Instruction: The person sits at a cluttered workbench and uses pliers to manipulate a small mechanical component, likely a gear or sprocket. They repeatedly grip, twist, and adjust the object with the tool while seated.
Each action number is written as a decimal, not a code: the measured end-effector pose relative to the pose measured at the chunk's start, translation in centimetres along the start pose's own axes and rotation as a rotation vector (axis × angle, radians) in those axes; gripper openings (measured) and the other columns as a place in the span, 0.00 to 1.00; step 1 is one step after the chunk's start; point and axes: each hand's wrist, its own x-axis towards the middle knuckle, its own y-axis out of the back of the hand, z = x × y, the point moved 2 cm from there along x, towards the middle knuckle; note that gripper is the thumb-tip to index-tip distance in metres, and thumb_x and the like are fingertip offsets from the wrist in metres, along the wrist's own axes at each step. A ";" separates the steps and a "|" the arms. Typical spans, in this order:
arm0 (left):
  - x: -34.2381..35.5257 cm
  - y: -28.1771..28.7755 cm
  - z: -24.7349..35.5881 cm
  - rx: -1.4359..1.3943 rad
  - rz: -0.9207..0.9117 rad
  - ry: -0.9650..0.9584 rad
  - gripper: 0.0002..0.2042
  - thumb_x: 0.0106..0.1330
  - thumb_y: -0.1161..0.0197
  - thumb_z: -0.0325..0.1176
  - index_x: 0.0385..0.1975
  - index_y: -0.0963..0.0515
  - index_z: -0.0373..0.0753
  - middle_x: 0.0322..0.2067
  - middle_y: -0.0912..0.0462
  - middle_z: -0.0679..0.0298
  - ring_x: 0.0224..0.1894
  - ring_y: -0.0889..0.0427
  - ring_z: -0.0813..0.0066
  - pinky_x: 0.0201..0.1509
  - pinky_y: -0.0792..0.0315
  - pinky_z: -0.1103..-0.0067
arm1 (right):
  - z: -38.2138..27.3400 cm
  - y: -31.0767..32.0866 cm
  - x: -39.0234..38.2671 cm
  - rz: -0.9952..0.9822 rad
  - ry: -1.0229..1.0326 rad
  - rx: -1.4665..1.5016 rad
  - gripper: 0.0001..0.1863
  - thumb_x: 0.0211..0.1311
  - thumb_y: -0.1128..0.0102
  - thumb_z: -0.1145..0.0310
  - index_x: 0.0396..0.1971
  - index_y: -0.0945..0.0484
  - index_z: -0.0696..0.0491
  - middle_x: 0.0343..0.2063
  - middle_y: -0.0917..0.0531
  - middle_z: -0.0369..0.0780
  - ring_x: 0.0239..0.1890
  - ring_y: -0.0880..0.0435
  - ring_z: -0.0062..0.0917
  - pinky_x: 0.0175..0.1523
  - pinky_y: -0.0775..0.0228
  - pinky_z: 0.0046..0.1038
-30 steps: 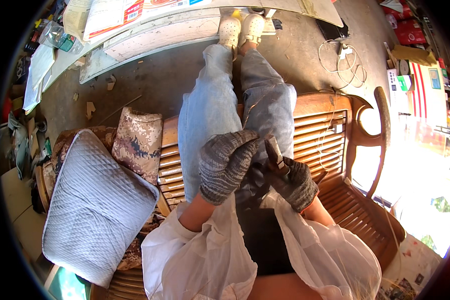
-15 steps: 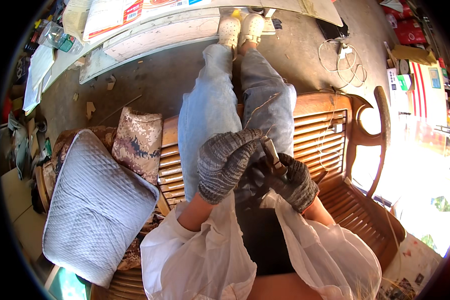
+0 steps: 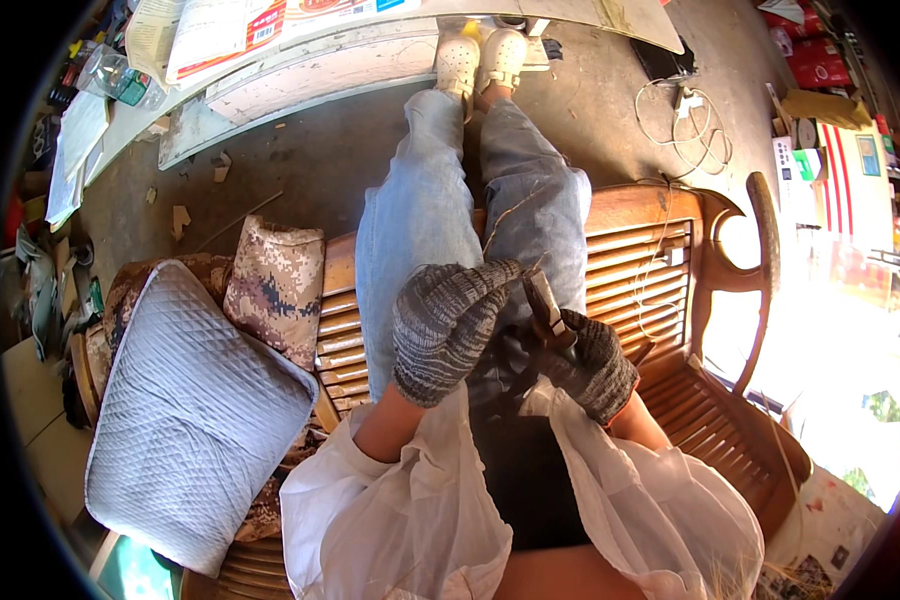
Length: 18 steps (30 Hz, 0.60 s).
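Observation:
My left hand, in a grey knitted glove, is closed in a pinch on a thin, brown, twig-like stalk. The stalk sticks out beyond the fingertips over my jeans. In my right hand, gloved the same way, is a small tool with a flat metal end and a brownish handle; its exact kind is unclear. The tool's metal tip points up beside the left fingertips, close to a short bit of the stalk. Both hands are above my lap, and the right fingers are partly in shadow.
I sit on a slatted wooden bench with a curved armrest. A grey quilted pad and a camouflage cushion lie at the left. Ahead is a low table with papers; a cable coils on the floor.
The tool's metal end has turned slightly in my right hand. The stalk's far end has shifted a little left and nearer. My hands stay almost in place.

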 end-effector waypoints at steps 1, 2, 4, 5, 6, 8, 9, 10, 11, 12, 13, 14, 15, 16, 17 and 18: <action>0.1 0.0 0.1 0.017 -0.007 -0.001 0.09 0.55 0.37 0.24 0.36 0.18 0.38 0.37 0.15 0.62 0.34 0.17 0.67 0.41 0.25 0.75 | 0.0 0.0 0.0 -0.009 -0.013 0.030 0.19 0.56 0.34 0.71 0.47 0.24 0.60 0.36 0.16 0.40 0.39 0.19 0.20 0.47 0.27 0.23; 0.1 0.0 0.1 0.024 -0.005 -0.006 0.09 0.56 0.37 0.24 0.36 0.18 0.38 0.36 0.15 0.61 0.34 0.17 0.67 0.41 0.25 0.75 | 0.4 0.0 0.0 -0.005 0.001 0.059 0.19 0.56 0.34 0.71 0.48 0.24 0.60 0.36 0.16 0.40 0.39 0.19 0.20 0.47 0.27 0.24; 0.1 0.0 0.2 0.038 0.000 -0.018 0.09 0.56 0.38 0.24 0.36 0.18 0.38 0.36 0.15 0.61 0.34 0.17 0.67 0.41 0.25 0.75 | 1.3 -0.1 0.0 0.002 0.027 0.115 0.20 0.55 0.34 0.71 0.48 0.25 0.60 0.36 0.16 0.40 0.39 0.18 0.21 0.47 0.27 0.24; 0.1 0.0 0.2 0.031 0.004 -0.020 0.09 0.56 0.38 0.24 0.36 0.18 0.38 0.36 0.15 0.61 0.34 0.17 0.67 0.41 0.25 0.75 | 1.4 0.0 0.0 0.000 0.031 0.074 0.20 0.55 0.34 0.71 0.48 0.24 0.60 0.36 0.16 0.40 0.39 0.18 0.21 0.47 0.27 0.24; 0.2 0.1 0.2 0.026 0.009 -0.021 0.09 0.56 0.38 0.24 0.36 0.18 0.38 0.36 0.15 0.61 0.34 0.17 0.67 0.41 0.25 0.75 | 1.2 0.1 0.1 -0.005 0.035 0.033 0.20 0.55 0.34 0.71 0.48 0.24 0.60 0.36 0.16 0.40 0.39 0.18 0.21 0.47 0.27 0.24; 0.1 0.1 0.2 0.004 0.013 -0.028 0.09 0.58 0.40 0.25 0.38 0.19 0.39 0.38 0.15 0.62 0.34 0.18 0.66 0.41 0.27 0.74 | 0.9 0.1 0.1 -0.010 0.028 -0.004 0.20 0.55 0.34 0.70 0.48 0.24 0.59 0.36 0.16 0.40 0.39 0.18 0.21 0.47 0.27 0.24; -0.1 0.0 -0.1 -0.014 0.013 -0.033 0.10 0.59 0.42 0.27 0.40 0.19 0.41 0.39 0.16 0.63 0.34 0.19 0.65 0.42 0.29 0.73 | 0.9 0.1 0.1 -0.010 0.016 0.000 0.20 0.55 0.34 0.70 0.48 0.24 0.59 0.36 0.16 0.40 0.39 0.18 0.21 0.47 0.27 0.24; -0.2 -0.1 -0.2 -0.032 0.013 -0.039 0.11 0.61 0.44 0.28 0.42 0.20 0.42 0.40 0.17 0.64 0.35 0.20 0.64 0.43 0.30 0.72 | 0.9 0.1 0.1 -0.010 0.004 0.005 0.20 0.55 0.34 0.70 0.48 0.24 0.59 0.35 0.16 0.40 0.39 0.18 0.21 0.47 0.27 0.24; -0.3 -0.1 -0.2 -0.034 0.007 -0.027 0.11 0.61 0.44 0.28 0.42 0.20 0.42 0.41 0.17 0.63 0.35 0.20 0.64 0.43 0.30 0.71 | 1.1 0.1 0.1 -0.003 0.021 0.009 0.20 0.55 0.34 0.69 0.47 0.24 0.59 0.35 0.16 0.40 0.39 0.18 0.21 0.47 0.27 0.24; -0.3 -0.1 -0.2 -0.037 0.001 -0.015 0.11 0.61 0.44 0.28 0.42 0.20 0.41 0.41 0.17 0.63 0.35 0.20 0.64 0.43 0.30 0.71 | 1.5 0.1 0.1 0.007 0.038 0.012 0.19 0.55 0.34 0.69 0.47 0.23 0.59 0.35 0.16 0.40 0.39 0.18 0.21 0.47 0.27 0.24; -0.3 -0.1 -0.2 -0.040 -0.006 -0.004 0.11 0.61 0.44 0.28 0.42 0.20 0.41 0.42 0.17 0.63 0.36 0.20 0.64 0.44 0.30 0.71 | 1.6 0.0 0.1 0.016 0.054 0.016 0.19 0.55 0.34 0.69 0.47 0.23 0.58 0.35 0.15 0.40 0.39 0.18 0.21 0.47 0.27 0.24; -0.3 -0.1 -0.2 -0.002 -0.008 -0.040 0.11 0.60 0.44 0.27 0.42 0.20 0.41 0.43 0.17 0.63 0.36 0.20 0.64 0.44 0.30 0.71 | 1.4 0.1 0.1 0.015 0.046 -0.019 0.19 0.55 0.34 0.69 0.46 0.23 0.58 0.35 0.15 0.40 0.39 0.18 0.21 0.47 0.27 0.25; -0.4 0.0 -0.3 0.038 -0.011 -0.076 0.11 0.60 0.44 0.27 0.42 0.20 0.41 0.43 0.18 0.63 0.37 0.20 0.64 0.44 0.30 0.70 | 0.7 0.1 0.1 0.013 0.038 -0.053 0.19 0.55 0.34 0.69 0.46 0.23 0.58 0.35 0.15 0.40 0.39 0.18 0.21 0.47 0.27 0.25; -0.4 0.0 -0.3 0.077 -0.013 -0.112 0.11 0.60 0.44 0.27 0.42 0.20 0.41 0.44 0.18 0.64 0.37 0.20 0.64 0.44 0.30 0.70 | 0.3 0.1 0.1 0.010 0.031 -0.088 0.19 0.55 0.33 0.68 0.46 0.22 0.58 0.35 0.15 0.40 0.39 0.18 0.21 0.47 0.27 0.25; -0.4 0.0 -0.3 0.069 -0.021 -0.099 0.11 0.60 0.44 0.27 0.42 0.20 0.41 0.44 0.18 0.63 0.38 0.20 0.64 0.45 0.30 0.70 | 0.4 0.0 0.1 0.010 0.045 -0.061 0.20 0.54 0.32 0.69 0.46 0.24 0.60 0.34 0.16 0.39 0.38 0.19 0.20 0.45 0.27 0.23; -0.4 0.0 -0.2 0.060 -0.028 -0.087 0.11 0.60 0.44 0.27 0.42 0.20 0.41 0.44 0.18 0.63 0.38 0.20 0.64 0.45 0.30 0.70 | 0.7 0.0 0.2 0.011 0.059 -0.035 0.21 0.53 0.31 0.69 0.45 0.25 0.61 0.32 0.17 0.38 0.36 0.20 0.18 0.43 0.28 0.22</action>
